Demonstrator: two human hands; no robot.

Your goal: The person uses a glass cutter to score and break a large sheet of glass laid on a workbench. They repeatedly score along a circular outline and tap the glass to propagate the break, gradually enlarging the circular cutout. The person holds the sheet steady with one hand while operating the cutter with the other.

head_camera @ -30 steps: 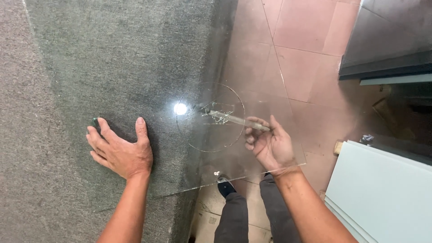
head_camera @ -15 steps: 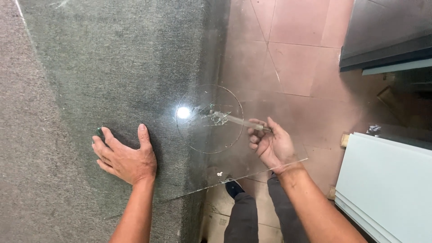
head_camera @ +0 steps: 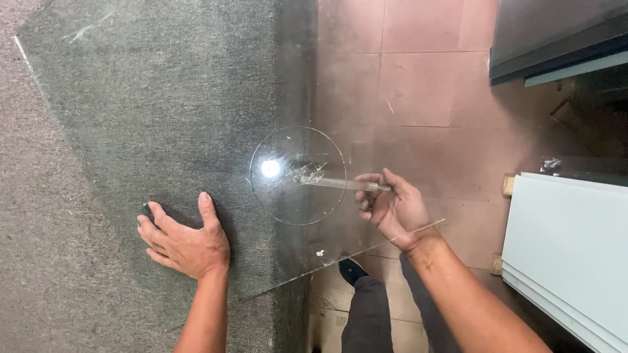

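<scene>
The person is leaning over a clear glass sheet (head_camera: 196, 98) that is lying flat on a grey carpeted counter (head_camera: 52, 261), with its right part jutting out past the counter edge over the reddish tiled floor (head_camera: 418, 78). The left hand (head_camera: 185, 238) is pressing down on the glass, palm flat and fingers spread wide, holding nothing. The right hand (head_camera: 389, 208) is curling its fingers around the near end of a slim circle cutter (head_camera: 333, 182), gripping its bar. That bar is running almost level from the right hand toward the left, ending at a pivot beside a bright light reflection (head_camera: 270, 168). Around the pivot a scored circle (head_camera: 297, 175) is showing in the glass, sitting right over the counter edge, partly above carpet and partly above floor. So the circle is lying to the left of the right hand and to the right and slightly far of the left hand; the right hand is the nearer one and is already touching the tool. A white panel (head_camera: 569, 242) is standing at the right, well apart from the glass, and the person's dark trousers and shoe (head_camera: 353, 269) are showing beneath the overhanging sheet.
</scene>
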